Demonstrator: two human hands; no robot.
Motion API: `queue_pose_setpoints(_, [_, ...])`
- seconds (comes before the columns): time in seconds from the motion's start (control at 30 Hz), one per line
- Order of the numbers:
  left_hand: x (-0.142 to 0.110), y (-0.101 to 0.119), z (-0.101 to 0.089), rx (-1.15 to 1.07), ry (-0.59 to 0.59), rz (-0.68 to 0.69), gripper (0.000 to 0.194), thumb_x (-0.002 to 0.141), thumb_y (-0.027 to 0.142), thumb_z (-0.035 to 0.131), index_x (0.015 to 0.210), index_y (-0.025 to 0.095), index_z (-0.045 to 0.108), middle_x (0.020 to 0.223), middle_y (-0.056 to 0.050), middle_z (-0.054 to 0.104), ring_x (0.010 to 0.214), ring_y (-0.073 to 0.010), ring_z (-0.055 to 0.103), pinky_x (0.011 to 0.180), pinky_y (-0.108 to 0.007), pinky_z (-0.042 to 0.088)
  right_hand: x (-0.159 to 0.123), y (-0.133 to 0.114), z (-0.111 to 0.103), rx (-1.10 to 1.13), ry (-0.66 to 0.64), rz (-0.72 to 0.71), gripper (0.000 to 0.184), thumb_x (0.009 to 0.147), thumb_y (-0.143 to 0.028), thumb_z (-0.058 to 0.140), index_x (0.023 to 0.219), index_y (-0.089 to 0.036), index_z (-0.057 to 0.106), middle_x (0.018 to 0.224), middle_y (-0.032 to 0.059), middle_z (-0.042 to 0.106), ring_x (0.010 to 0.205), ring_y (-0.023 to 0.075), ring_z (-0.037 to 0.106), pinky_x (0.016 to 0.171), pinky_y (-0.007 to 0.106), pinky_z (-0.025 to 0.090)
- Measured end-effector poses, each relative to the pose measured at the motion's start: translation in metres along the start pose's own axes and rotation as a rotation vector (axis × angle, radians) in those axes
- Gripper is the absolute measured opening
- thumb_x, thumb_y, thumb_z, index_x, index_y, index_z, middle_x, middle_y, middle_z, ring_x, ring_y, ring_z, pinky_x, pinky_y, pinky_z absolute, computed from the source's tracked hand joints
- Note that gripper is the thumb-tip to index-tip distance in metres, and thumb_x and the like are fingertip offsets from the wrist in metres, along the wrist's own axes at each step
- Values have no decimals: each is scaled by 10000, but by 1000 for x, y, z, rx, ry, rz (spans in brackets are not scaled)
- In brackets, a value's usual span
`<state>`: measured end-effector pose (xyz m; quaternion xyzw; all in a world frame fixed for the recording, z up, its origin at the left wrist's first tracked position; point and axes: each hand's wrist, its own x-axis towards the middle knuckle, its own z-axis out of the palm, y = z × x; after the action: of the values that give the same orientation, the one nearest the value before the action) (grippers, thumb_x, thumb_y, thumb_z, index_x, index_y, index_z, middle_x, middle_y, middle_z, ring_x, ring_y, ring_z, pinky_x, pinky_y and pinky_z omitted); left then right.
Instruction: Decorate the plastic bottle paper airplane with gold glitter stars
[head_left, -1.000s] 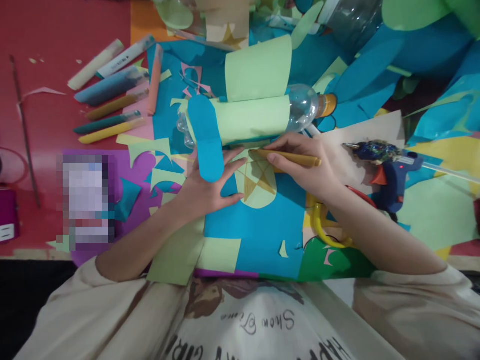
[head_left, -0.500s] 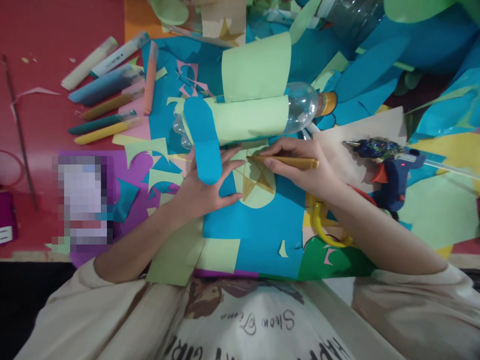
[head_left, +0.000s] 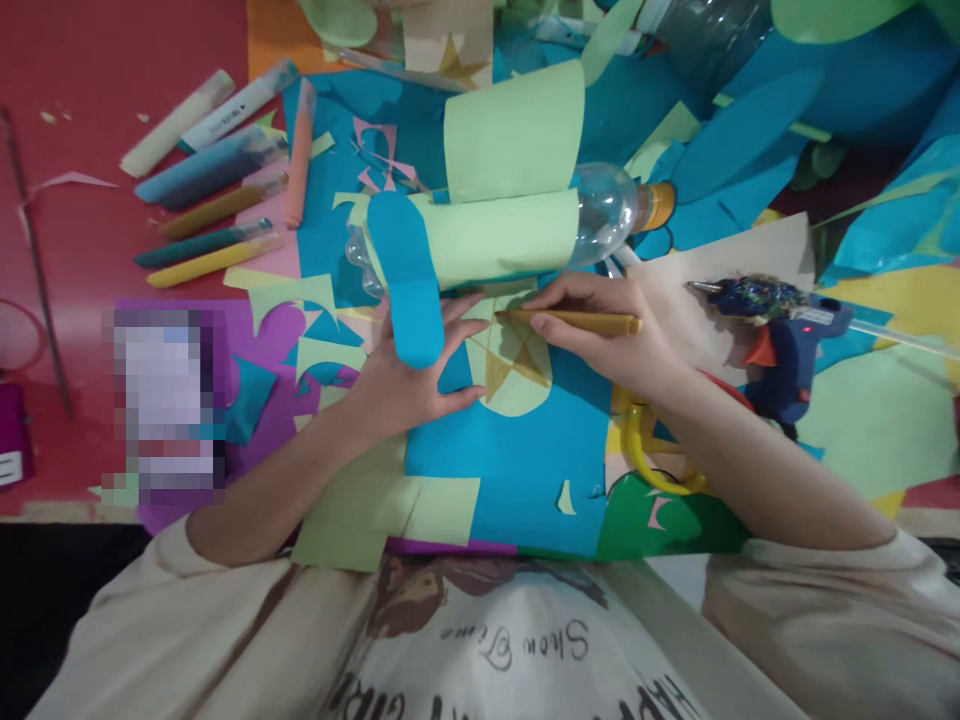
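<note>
A gold marker [head_left: 585,321] is pinched in my right hand [head_left: 611,325], its tip on a light green paper piece [head_left: 517,398]. On that piece a star is drawn in gold, with parts of its points coloured in. My left hand [head_left: 420,375] lies with fingers spread, their tips at the left edge of the green piece. A blue paper strip with rounded ends [head_left: 417,320] covers part of the left hand. The strip is on a clear plastic bottle [head_left: 606,213] wrapped in light green paper, lying on its side just beyond both hands.
Several markers [head_left: 217,200] lie at the upper left. A glue gun [head_left: 787,350] with a lit red light rests at the right, and yellow scissor handles [head_left: 637,450] show beside my right forearm. A blurred-out phone [head_left: 169,400] lies at the left. Paper scraps [head_left: 330,360] cover the table.
The marker and my right fingers have shifted very slightly to the right. My left hand and the bottle stay in place.
</note>
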<state>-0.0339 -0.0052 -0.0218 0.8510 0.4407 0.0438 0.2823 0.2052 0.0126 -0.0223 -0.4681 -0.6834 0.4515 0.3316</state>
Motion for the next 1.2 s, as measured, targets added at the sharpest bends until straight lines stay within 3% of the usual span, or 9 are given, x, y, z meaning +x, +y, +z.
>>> queue_pose_setpoints(0.37, [0,0,1,-3,16,-5,555,885,463,632,1372,228,510,1566,-105,415,1411,-355,411,1173,-557,312,-2,2,0,-55,49,-19,86,894,-281,647,864,-203,668,755,12,623,630,138,560,532,281,421])
queue_pose_setpoints(0.73, [0,0,0,-18,4,-7,557,879,456,637,1370,226,512,1569,-106,412,1411,-364,410,1170,-573,305,-1,0,-1,73,-94,-5,150,868,-321,668,802,-187,661,734,16,655,658,141,567,573,269,433])
queue_pose_setpoints(1.2, [1,0,0,-16,0,-10,570,876,459,635,1376,216,512,1571,-111,408,1415,-362,407,1160,-570,323,-1,1,-1,58,-62,-4,126,866,-294,647,799,-188,662,739,19,650,661,145,565,573,277,425])
